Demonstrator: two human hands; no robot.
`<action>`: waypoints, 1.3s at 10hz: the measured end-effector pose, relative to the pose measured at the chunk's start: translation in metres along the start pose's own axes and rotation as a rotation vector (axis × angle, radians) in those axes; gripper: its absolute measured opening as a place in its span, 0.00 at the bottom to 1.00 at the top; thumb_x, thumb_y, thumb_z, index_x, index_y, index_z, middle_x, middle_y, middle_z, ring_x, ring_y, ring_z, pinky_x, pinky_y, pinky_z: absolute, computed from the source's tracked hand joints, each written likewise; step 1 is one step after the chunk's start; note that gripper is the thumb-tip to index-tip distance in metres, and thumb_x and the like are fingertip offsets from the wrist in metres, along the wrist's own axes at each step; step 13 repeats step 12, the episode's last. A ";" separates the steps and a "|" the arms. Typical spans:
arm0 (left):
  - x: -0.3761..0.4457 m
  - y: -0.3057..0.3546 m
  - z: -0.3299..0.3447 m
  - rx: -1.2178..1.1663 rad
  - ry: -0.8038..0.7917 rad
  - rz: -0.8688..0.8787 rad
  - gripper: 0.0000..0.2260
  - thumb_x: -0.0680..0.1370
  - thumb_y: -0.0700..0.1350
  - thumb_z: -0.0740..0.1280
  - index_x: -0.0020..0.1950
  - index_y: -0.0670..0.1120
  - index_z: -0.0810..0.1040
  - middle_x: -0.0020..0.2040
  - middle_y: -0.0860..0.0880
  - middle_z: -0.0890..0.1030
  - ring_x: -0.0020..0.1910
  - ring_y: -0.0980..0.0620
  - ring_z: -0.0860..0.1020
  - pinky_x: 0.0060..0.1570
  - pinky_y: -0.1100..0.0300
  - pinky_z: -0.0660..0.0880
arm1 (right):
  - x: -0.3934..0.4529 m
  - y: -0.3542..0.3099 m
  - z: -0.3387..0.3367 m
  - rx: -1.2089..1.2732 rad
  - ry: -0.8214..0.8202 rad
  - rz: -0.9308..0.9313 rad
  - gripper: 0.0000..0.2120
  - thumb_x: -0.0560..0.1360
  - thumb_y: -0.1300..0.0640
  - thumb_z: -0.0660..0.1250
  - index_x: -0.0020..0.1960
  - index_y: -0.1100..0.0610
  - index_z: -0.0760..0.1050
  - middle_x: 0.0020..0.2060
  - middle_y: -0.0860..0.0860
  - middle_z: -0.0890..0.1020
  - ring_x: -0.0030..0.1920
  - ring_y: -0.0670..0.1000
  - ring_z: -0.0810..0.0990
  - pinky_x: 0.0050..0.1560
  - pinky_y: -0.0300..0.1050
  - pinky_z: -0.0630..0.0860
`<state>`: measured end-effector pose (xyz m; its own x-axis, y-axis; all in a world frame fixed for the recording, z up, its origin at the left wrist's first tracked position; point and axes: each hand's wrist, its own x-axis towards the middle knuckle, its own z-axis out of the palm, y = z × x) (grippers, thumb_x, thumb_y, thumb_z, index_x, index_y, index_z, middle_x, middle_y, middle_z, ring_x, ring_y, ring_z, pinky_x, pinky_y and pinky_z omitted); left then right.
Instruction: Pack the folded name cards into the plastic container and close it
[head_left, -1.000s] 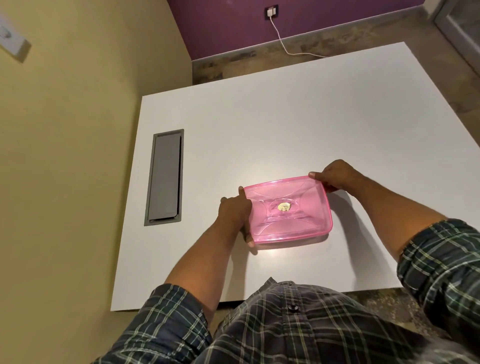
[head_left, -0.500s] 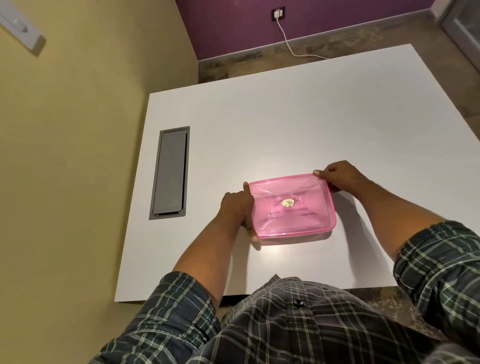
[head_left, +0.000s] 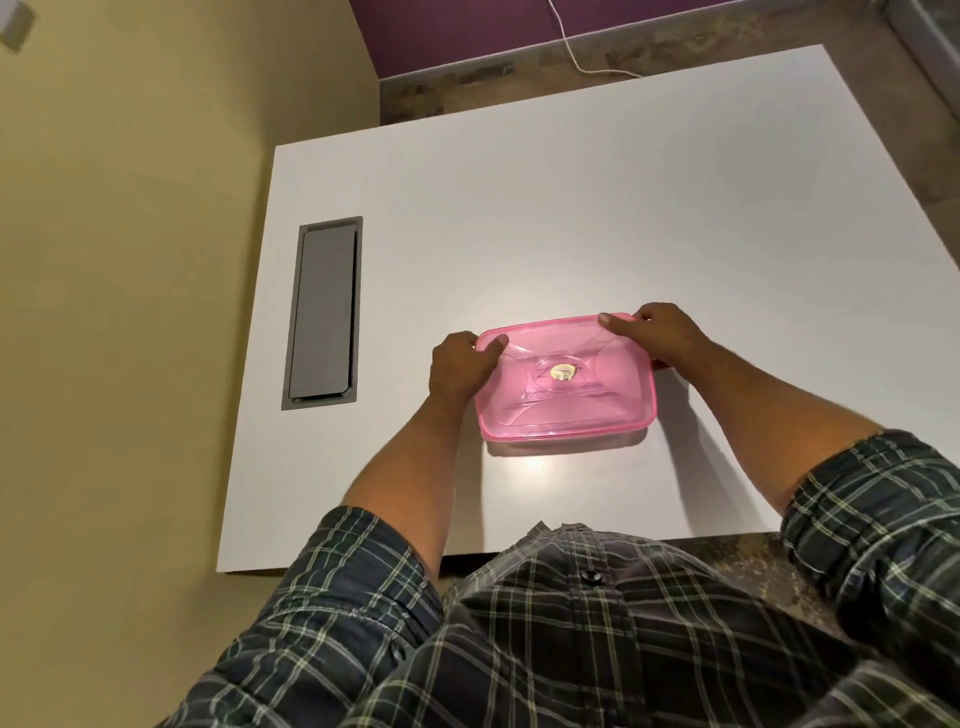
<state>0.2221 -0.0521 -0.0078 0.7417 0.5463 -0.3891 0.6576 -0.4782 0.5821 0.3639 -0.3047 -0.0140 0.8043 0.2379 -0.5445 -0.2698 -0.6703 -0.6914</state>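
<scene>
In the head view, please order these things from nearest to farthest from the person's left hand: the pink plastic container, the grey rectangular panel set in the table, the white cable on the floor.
From the left hand:
1. The pink plastic container, held at its left end.
2. The grey rectangular panel, set in the white table, to the hand's left.
3. The white cable, on the floor beyond the table's far edge.

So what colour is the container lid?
Translucent pink lid, seen best in the head view.

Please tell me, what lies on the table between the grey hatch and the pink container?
In the head view, only the left hand, which grips the left end of the pink container; the rest of the table from there to the grey hatch is bare white surface.
</scene>
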 end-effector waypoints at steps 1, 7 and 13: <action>0.003 0.006 0.004 -0.105 0.055 -0.118 0.19 0.76 0.60 0.69 0.40 0.44 0.77 0.42 0.46 0.82 0.50 0.41 0.81 0.42 0.58 0.69 | 0.001 -0.001 0.010 0.022 0.018 0.048 0.28 0.68 0.33 0.74 0.47 0.59 0.75 0.43 0.53 0.80 0.43 0.56 0.80 0.42 0.51 0.79; 0.024 0.013 0.014 -0.486 0.021 -0.493 0.15 0.78 0.56 0.68 0.48 0.44 0.75 0.44 0.47 0.75 0.43 0.45 0.73 0.43 0.60 0.68 | 0.000 0.014 0.046 0.250 0.263 0.022 0.23 0.68 0.33 0.69 0.40 0.53 0.72 0.40 0.48 0.79 0.43 0.56 0.78 0.43 0.49 0.72; -0.009 0.020 -0.008 0.083 0.349 0.081 0.18 0.82 0.52 0.60 0.67 0.44 0.76 0.67 0.45 0.76 0.63 0.40 0.75 0.60 0.48 0.70 | -0.021 0.003 0.025 -0.504 0.552 -0.341 0.22 0.84 0.45 0.54 0.72 0.53 0.72 0.67 0.57 0.76 0.64 0.61 0.75 0.63 0.57 0.70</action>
